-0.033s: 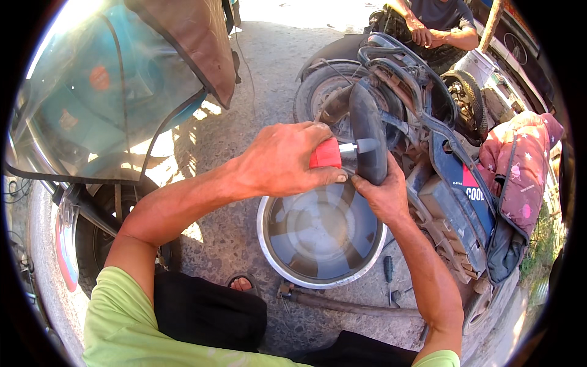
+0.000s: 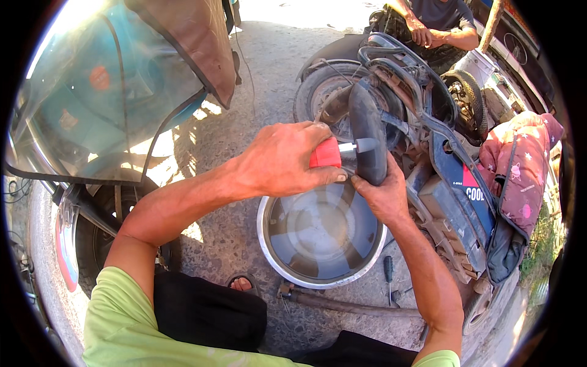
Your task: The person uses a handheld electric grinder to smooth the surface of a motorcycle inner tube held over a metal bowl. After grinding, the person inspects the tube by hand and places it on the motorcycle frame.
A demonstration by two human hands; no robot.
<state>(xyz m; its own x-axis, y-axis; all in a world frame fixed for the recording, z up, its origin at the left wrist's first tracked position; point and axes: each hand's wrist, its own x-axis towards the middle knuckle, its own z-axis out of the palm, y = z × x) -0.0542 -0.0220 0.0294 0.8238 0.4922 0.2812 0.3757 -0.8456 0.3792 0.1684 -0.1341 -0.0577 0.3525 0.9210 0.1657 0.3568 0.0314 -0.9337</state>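
My left hand (image 2: 281, 159) is closed around a small tool with a red handle (image 2: 325, 153). Its pale tip is pressed against the valve of a black rubber inner tube (image 2: 367, 134). My right hand (image 2: 382, 196) grips the lower part of the tube from below, with the thumb near the valve. Both hands hover over a round metal basin (image 2: 264, 238) of water standing on the concrete ground.
A partly stripped scooter (image 2: 452, 177) stands at the right, with a pink cloth (image 2: 520, 165) on it. A covered blue scooter (image 2: 110, 104) is at the left. A screwdriver (image 2: 388, 269) and a metal bar (image 2: 348, 304) lie by the basin. Another person (image 2: 437, 27) sits at the top right.
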